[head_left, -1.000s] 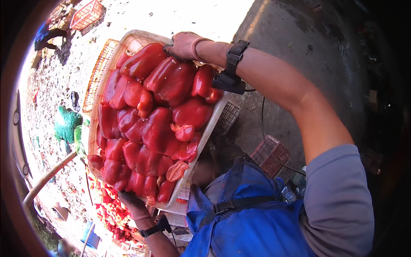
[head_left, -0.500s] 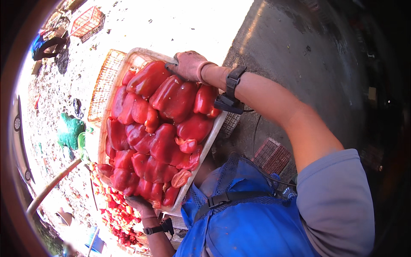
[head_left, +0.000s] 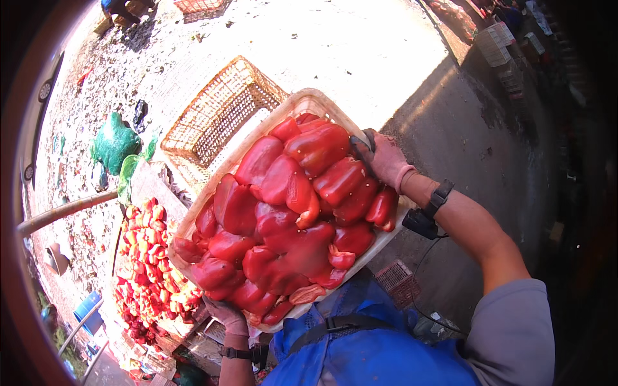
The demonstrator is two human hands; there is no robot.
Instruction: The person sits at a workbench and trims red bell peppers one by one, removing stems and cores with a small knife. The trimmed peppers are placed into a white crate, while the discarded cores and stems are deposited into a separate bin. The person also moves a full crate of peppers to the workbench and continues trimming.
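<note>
A pale shallow plastic crate (head_left: pixel 388 237), heaped with large red bell peppers (head_left: pixel 277 180), is held up in front of my body, tilted in the view. Some peppers look cut or split, with pale flecks on their skins. My right hand (head_left: pixel 388 162), in a pinkish glove with dark fingertips, grips the crate's far right rim. At the near left corner my left hand (head_left: pixel 226 315), gloved too, holds the crate from the side and below; its fingertips are partly hidden. Just beyond the crate's far left side stands an orange-cream slatted crate (head_left: pixel 222 106).
A heap of red peppers (head_left: pixel 148 251) lies at the left, near a wooden pole (head_left: pixel 71 211) and a green sack (head_left: pixel 116 145). A blue bucket (head_left: pixel 88 309) stands lower left. Another person (head_left: pixel 125 8) is at the top left. More crates (head_left: pixel 494 45) stand upper right.
The pepper-filled crate has shifted right in the view and turned clockwise, both hands still on it. The slatted crate behind it shows more fully now. The whole view has turned too.
</note>
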